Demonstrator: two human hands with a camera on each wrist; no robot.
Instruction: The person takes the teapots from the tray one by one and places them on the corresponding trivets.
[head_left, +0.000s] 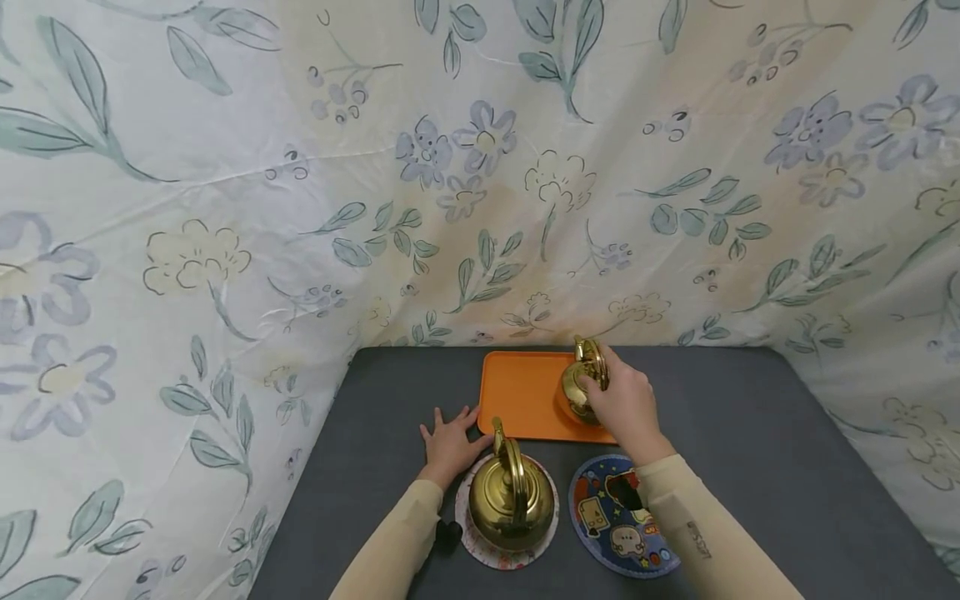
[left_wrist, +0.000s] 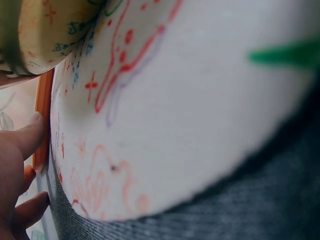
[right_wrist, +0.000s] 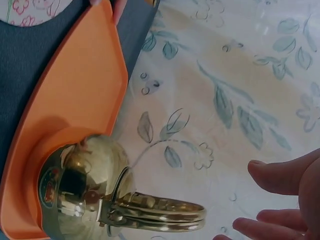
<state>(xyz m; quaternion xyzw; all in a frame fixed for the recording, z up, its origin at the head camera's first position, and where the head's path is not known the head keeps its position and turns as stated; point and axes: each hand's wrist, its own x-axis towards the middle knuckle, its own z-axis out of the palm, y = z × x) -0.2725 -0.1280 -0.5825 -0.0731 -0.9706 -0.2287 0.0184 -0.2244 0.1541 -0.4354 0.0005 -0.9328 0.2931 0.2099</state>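
A small gold kettle (head_left: 577,387) stands toward the right end of an orange tray (head_left: 521,392). My right hand (head_left: 626,408) is just behind its raised handle. In the right wrist view, the thumb and fingers of that hand (right_wrist: 280,200) are parted and clear of the kettle handle (right_wrist: 165,212). My left hand (head_left: 450,446) has its fingers spread at the tray's left front corner. Nearer me, a larger gold kettle (head_left: 510,504) stands on a white round mat (head_left: 491,557) with coloured drawings, close to the left hand.
A blue round mat (head_left: 626,542) with cartoon prints lies right of the larger kettle, partly under my right sleeve. The dark grey table (head_left: 375,483) meets floral cloth (head_left: 480,208) at its back and sides. A small black object (head_left: 448,537) shows beside the left sleeve.
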